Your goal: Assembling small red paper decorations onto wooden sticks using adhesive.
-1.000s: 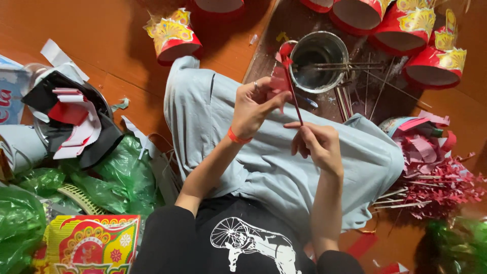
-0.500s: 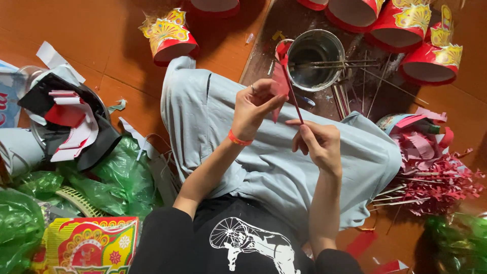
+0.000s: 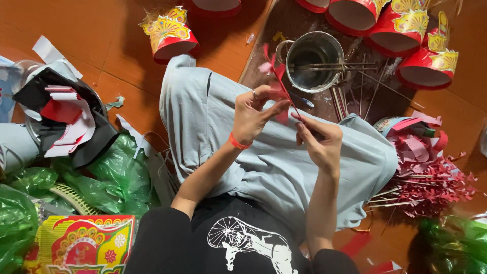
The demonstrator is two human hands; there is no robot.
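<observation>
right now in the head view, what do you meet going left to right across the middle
black bowl of red and white paper scraps → green plastic bag → left hand → thin stick with red paper → right hand → pile of red paper-fringed sticks

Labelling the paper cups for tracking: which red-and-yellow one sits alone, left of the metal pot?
The red-and-yellow cup beyond the grey-trousered knee, alone on orange floor; the other cups cluster right of the metal pot.
</observation>
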